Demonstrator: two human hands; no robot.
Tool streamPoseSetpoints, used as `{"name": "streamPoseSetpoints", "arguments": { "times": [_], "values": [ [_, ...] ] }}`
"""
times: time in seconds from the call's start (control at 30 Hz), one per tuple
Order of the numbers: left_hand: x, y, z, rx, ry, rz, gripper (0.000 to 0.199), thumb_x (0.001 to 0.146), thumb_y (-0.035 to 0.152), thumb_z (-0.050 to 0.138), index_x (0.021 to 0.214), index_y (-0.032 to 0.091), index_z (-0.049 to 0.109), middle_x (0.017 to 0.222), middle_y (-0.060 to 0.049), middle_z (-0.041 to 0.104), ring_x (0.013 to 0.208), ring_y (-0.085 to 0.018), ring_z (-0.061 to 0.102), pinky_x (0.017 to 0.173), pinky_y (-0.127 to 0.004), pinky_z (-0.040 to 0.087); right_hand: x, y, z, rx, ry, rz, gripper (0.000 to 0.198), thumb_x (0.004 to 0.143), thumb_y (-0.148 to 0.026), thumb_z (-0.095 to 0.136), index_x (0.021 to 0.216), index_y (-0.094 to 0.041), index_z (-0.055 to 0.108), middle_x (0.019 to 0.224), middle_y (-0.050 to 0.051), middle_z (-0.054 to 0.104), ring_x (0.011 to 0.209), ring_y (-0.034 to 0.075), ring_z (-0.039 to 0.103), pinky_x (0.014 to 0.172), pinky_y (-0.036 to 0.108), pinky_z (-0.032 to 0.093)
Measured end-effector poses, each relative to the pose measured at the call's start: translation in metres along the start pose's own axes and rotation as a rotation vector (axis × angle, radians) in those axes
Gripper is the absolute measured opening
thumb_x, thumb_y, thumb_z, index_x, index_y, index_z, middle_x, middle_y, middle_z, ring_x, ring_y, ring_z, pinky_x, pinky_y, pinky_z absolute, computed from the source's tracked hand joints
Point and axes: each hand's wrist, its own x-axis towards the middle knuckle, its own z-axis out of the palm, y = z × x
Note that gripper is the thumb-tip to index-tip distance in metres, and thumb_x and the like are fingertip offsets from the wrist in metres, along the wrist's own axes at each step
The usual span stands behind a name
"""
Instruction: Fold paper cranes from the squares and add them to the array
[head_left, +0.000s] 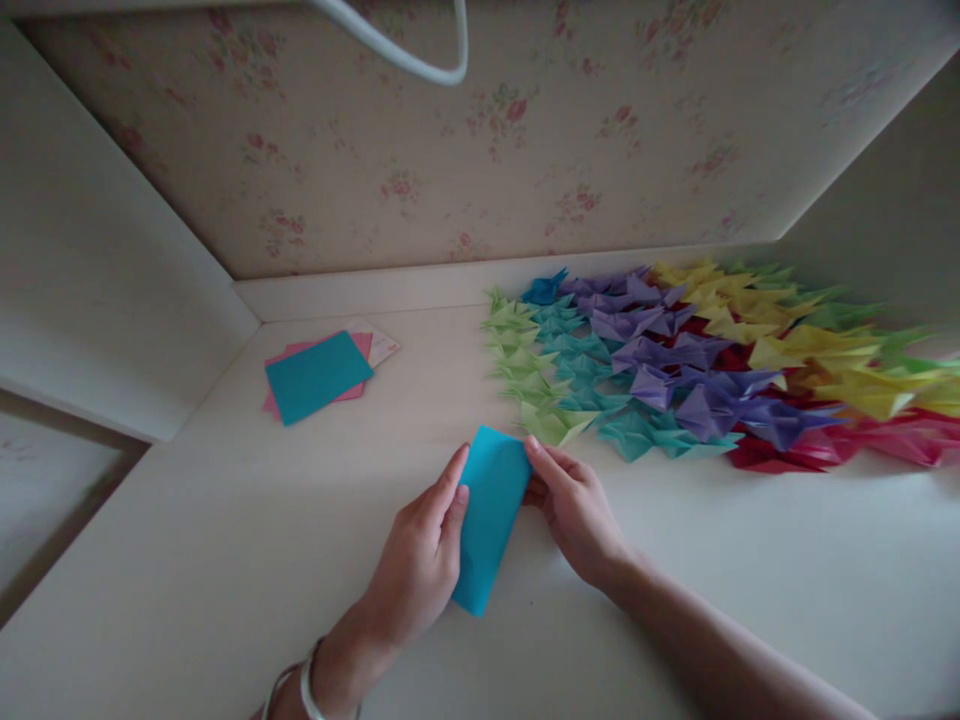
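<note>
A blue sheet of origami paper, folded into a narrow rectangle, is tilted between my hands above the white table. My left hand grips its left long edge, thumb on the front face. At the upper right corner, my right hand pinches the paper between thumb and fingers; the fingertips behind it are partly hidden. Just beyond my right hand lie rows of folded paper cranes in green, teal, purple, yellow and red.
A small stack of paper sheets, teal on top with pink beneath, lies at the back left of the white table. A floral-papered wall rises behind. A white cable hangs at the top.
</note>
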Motion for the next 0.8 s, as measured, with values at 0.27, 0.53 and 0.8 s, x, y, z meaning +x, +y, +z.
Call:
{"name": "streamPoseSetpoints", "arguments": {
  "times": [0.27,0.53,0.8],
  "values": [
    [0.0004,0.0042,-0.0001,0.004,0.005,-0.027,0.044,0.103,0.028,0.04,0.145,0.015,0.047,0.139,-0.012,0.062,0.123,-0.023,0.063,0.102,-0.033,0.052,-0.0016,0.001,0.0,-0.09,0.048,-0.051,0.044,0.081,-0.06,0.067,0.071,-0.017,0.066,0.063,0.001,0.065,0.057,0.018,0.062,0.06,0.031,0.055],
    [0.0016,0.0025,-0.0018,0.043,0.087,-0.03,0.044,0.102,0.03,0.041,0.141,0.012,0.052,0.137,-0.014,0.063,0.121,-0.023,0.064,0.1,-0.032,0.053,-0.007,-0.0016,0.0057,-0.124,-0.063,-0.03,0.046,0.081,-0.06,0.068,0.07,-0.015,0.068,0.064,0.002,0.066,0.06,0.018,0.063,0.064,0.032,0.056],
    [0.0005,0.0055,-0.0029,0.043,0.092,-0.044,0.044,0.103,0.029,0.04,0.144,0.016,0.048,0.138,-0.01,0.063,0.12,-0.022,0.065,0.099,-0.03,0.053,-0.0082,-0.0006,0.0046,-0.192,-0.098,-0.032,0.045,0.082,-0.061,0.066,0.071,-0.016,0.066,0.065,0.001,0.063,0.062,0.018,0.062,0.064,0.031,0.055]
  ]
}}
